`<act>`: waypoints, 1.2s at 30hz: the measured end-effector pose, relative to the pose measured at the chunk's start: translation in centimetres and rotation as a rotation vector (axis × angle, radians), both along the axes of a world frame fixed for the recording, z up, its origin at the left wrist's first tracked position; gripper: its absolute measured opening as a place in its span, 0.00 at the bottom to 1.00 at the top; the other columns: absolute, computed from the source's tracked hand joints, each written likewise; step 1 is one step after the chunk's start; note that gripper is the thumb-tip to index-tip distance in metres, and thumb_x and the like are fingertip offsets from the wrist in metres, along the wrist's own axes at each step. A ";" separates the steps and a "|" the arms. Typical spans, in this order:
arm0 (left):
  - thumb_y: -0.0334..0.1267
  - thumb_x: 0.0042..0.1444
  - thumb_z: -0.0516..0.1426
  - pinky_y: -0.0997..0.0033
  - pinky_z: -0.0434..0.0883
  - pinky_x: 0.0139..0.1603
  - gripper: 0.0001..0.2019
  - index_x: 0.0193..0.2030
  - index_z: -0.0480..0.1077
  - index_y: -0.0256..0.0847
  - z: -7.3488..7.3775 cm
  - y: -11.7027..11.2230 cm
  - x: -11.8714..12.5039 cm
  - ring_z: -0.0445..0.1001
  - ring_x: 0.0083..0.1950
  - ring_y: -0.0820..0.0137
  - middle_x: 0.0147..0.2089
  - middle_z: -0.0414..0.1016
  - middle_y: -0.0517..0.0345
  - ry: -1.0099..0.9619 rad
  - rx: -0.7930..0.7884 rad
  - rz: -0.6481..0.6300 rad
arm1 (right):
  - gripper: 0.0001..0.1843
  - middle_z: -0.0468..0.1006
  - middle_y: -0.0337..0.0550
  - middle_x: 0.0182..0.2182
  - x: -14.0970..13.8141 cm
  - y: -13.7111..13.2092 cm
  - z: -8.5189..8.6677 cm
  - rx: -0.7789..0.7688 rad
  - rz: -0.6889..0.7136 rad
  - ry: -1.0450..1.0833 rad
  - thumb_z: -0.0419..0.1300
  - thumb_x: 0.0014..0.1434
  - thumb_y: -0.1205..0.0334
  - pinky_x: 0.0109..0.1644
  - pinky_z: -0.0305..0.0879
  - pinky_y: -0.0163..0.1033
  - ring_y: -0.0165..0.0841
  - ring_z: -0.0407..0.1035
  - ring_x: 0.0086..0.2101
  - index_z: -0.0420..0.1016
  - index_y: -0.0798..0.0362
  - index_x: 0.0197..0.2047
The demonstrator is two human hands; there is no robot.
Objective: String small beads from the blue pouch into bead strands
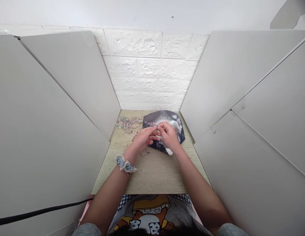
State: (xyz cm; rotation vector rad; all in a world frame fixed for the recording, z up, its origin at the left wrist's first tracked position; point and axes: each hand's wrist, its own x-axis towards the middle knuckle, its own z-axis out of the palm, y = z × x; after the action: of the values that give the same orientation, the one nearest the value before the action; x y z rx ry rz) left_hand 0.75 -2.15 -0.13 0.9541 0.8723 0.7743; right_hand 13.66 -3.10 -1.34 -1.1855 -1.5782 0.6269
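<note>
My left hand and my right hand meet at the fingertips above a crumpled navy and silver foil bag. The fingers of both hands curl close together, and whatever they may pinch is too small or too hidden to tell. My right palm rests over the bag's near part. Left of the bag, a tangle of multicoloured bead strands lies on the wood-grain tabletop. A few loose beads sit just below my left hand. A blue fabric scrunchie circles my left wrist.
Tall white panels flank the narrow tabletop on both sides, and a white brick-textured wall stands behind it. A black cable crosses the lower left. The tabletop's near edge lies against my patterned apron.
</note>
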 end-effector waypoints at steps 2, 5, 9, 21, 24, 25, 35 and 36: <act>0.46 0.47 0.55 0.82 0.60 0.20 0.14 0.35 0.67 0.36 0.0 -0.1 0.0 0.72 0.31 0.74 0.32 0.72 0.53 -0.050 0.004 -0.038 | 0.08 0.67 0.42 0.36 0.2 0.0 0.0 0.015 0.029 -0.003 0.51 0.53 0.61 0.44 0.57 0.37 0.31 0.63 0.38 0.67 0.52 0.26; 0.45 0.47 0.55 0.79 0.65 0.31 0.14 0.35 0.68 0.36 0.0 -0.2 -0.1 0.72 0.39 0.72 0.38 0.73 0.51 -0.055 0.086 -0.069 | 0.08 0.65 0.44 0.39 0.5 0.1 0.2 0.034 0.022 0.008 0.52 0.52 0.60 0.47 0.57 0.39 0.33 0.62 0.42 0.68 0.52 0.26; 0.43 0.46 0.56 0.73 0.65 0.42 0.13 0.32 0.70 0.34 0.3 -0.3 -0.4 0.70 0.43 0.69 0.40 0.73 0.49 0.004 0.126 -0.074 | 0.08 0.65 0.45 0.40 1.0 0.2 0.3 0.026 -0.024 0.040 0.51 0.53 0.58 0.43 0.59 0.39 0.34 0.61 0.43 0.67 0.51 0.26; 0.44 0.47 0.52 0.80 0.46 0.15 0.14 0.30 0.70 0.34 -0.1 0.1 -0.8 0.52 0.15 0.83 0.19 0.64 0.60 0.211 0.209 -0.019 | 0.12 0.64 0.38 0.25 0.6 -0.3 0.0 0.101 -0.404 0.255 0.44 0.57 0.54 0.36 0.58 0.34 0.28 0.61 0.27 0.62 0.51 0.32; 0.52 0.50 0.48 0.79 0.55 0.19 0.22 0.38 0.70 0.34 0.5 -0.1 -0.7 0.66 0.23 0.78 0.34 0.73 0.49 0.170 0.208 -0.022 | 0.11 0.65 0.38 0.25 0.3 -0.5 0.3 0.102 -0.325 0.193 0.46 0.56 0.54 0.35 0.58 0.35 0.29 0.61 0.28 0.63 0.51 0.29; 0.53 0.51 0.47 0.79 0.60 0.23 0.24 0.40 0.70 0.34 0.6 -0.2 -0.6 0.69 0.28 0.75 0.39 0.72 0.46 0.130 0.203 -0.034 | 0.11 0.65 0.38 0.25 0.2 -0.5 0.4 0.116 -0.297 0.164 0.47 0.55 0.55 0.36 0.58 0.35 0.30 0.61 0.29 0.63 0.51 0.28; 0.48 0.46 0.54 0.81 0.47 0.14 0.15 0.28 0.66 0.36 0.0 0.0 -0.2 0.50 0.16 0.85 0.21 0.59 0.64 0.146 0.252 -0.009 | 0.10 0.69 0.43 0.32 0.4 -0.1 0.1 0.132 -0.149 -0.071 0.46 0.56 0.59 0.38 0.60 0.37 0.32 0.63 0.35 0.66 0.51 0.30; 0.48 0.46 0.53 0.81 0.44 0.14 0.15 0.28 0.66 0.36 0.0 0.0 -0.3 0.48 0.15 0.85 0.20 0.57 0.66 0.163 0.237 0.017 | 0.10 0.69 0.43 0.32 0.7 0.1 -0.1 0.125 -0.188 -0.158 0.45 0.57 0.60 0.40 0.59 0.38 0.33 0.62 0.35 0.66 0.51 0.31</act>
State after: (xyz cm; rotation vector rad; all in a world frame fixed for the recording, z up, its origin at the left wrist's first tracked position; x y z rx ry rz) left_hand 0.49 -2.11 -0.14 1.2336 0.9442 0.8352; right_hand 14.32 -2.97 -1.46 -1.2958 -1.5888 0.3151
